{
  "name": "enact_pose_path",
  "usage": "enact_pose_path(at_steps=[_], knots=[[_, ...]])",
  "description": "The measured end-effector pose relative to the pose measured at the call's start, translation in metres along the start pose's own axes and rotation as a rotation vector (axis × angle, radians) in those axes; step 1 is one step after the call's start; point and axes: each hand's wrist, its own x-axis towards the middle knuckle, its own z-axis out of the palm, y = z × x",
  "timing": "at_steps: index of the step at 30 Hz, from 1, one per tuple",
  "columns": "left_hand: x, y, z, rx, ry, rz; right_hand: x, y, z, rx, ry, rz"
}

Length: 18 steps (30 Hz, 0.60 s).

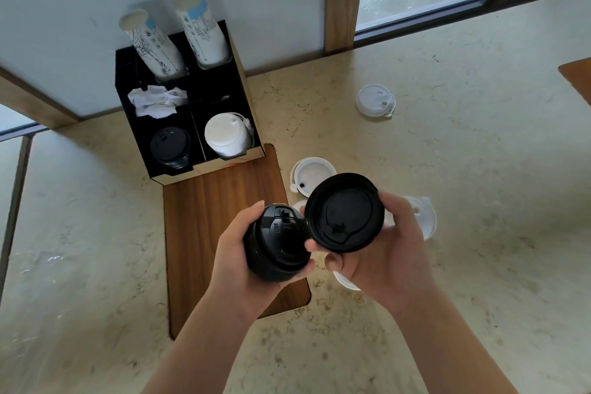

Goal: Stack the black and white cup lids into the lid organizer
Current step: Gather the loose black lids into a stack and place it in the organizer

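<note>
Left hand: the left hand [243, 253] is curled round a small stack of black lids [276, 245], thumb on top, fingers under it, held above the wooden board [220, 201].
Right hand: the right hand [387, 253] pinches a single black lid [345, 213] by its rim, thumb at the lower edge, fingers behind. The lid is tilted up so its round, shiny inside faces us.
How close: the single lid's edge is just beside the stack, nearly touching it.
Lid organizer: the black box [192, 112] stands at the far end of the board, against the wall. It has square slots.
Front left slot: a pile of black lids [170, 145].
Front right slot: a pile of smooth white lids [228, 134], leaning.
Behind them: crumpled white paper [156, 101] and two tall stacks of paper cups [179, 38] with drawings.
On the counter: loose white lids lie on the pale, speckled stone counter [463, 169]. One [375, 101] is far off to the right, one [311, 174] lies upside down behind the single black lid, and others are partly hidden behind the right hand.
</note>
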Motion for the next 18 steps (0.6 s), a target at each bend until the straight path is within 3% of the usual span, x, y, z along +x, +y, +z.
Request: enact_pose_path(at_steps=[5, 12, 15, 18], knots=[[-0.003, 0.004, -0.003, 0.039, 0.002, -0.139, 0.001, -0.017, 0.008, -0.732, 0.062, -0.101], [-0.003, 0.01, 0.002, 0.087, 0.012, -0.268, 0.009, -0.042, 0.021, -1.478, -0.062, -0.052], [0.001, 0.011, 0.006, 0.091, 0.012, -0.275, 0.012, -0.043, 0.029, -1.732, -0.139, -0.04], [0.001, 0.009, 0.007, 0.086, 0.018, -0.301, 0.016, -0.035, 0.037, -1.829, -0.215, 0.044]])
